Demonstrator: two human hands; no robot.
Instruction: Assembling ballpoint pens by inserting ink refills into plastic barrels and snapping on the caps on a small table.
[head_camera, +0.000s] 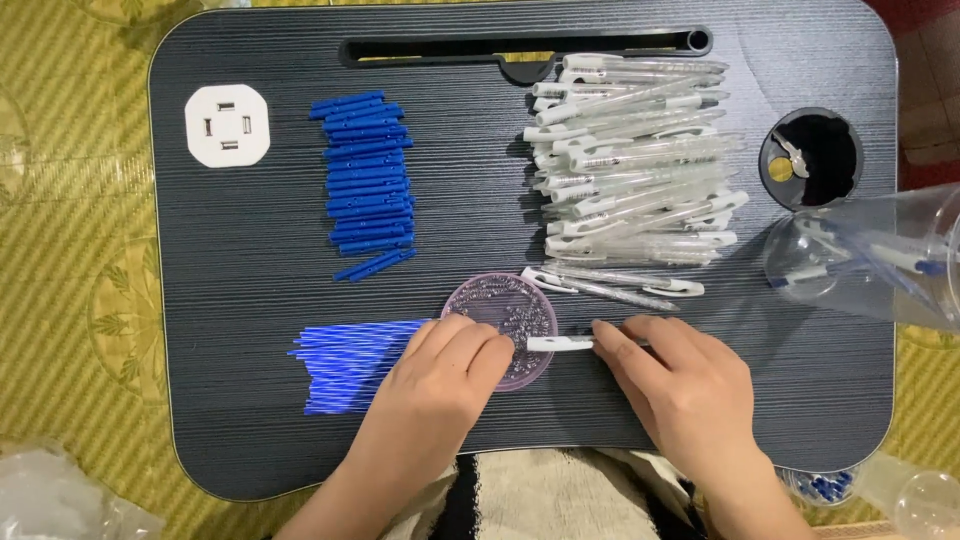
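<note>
My left hand (445, 375) rests on the near edge of a small pink round dish (500, 310) holding tiny clear beads, fingers curled over it. My right hand (680, 385) pinches a clear pen barrel with a white end (560, 344) that lies flat just right of the dish. A fan of blue ink refills (350, 365) lies left of my left hand. Further back sits a row of blue pen caps (368, 185). A heap of clear pen barrels with white clips (635, 160) is piled at the back right.
Everything sits on a dark lap desk (250, 300) with a white socket plate (228, 125), a long slot (520, 45) and a cup hole (812, 157). A clear plastic jar (880, 255) with pens lies at the right edge. Green patterned cloth surrounds the desk.
</note>
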